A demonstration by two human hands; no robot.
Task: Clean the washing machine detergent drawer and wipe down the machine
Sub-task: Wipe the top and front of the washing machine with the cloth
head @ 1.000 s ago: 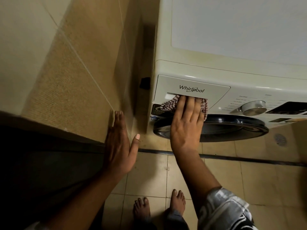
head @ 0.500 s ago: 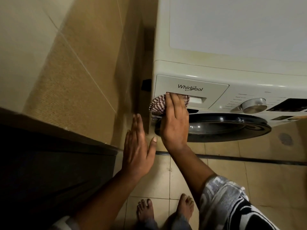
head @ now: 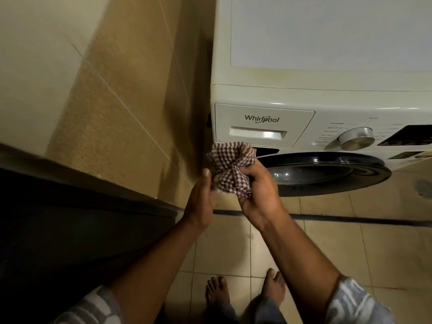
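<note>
A cream front-loading washing machine [head: 327,43] fills the upper right. Its detergent drawer [head: 264,123] is closed, with a recessed handle under the brand name. Just below the drawer's left corner, my right hand [head: 259,190] grips a bunched red-and-white checked cloth [head: 231,169], held off the machine's front. My left hand [head: 201,197] comes in from the left with fingers fairly straight, its fingertips touching the cloth's lower left edge. The dark round door [head: 327,174] sits right behind my right hand.
A tiled wall [head: 105,90] stands close on the left, leaving a narrow gap beside the machine. A dark ledge [head: 70,206] juts out at lower left. A silver dial [head: 356,137] and a display lie right of the drawer. My bare feet stand on the tiled floor [head: 350,242].
My right hand has pulled the cloth off the drawer front, down and leftward, and bunched it. My left hand has risen from near the wall to meet the cloth.
</note>
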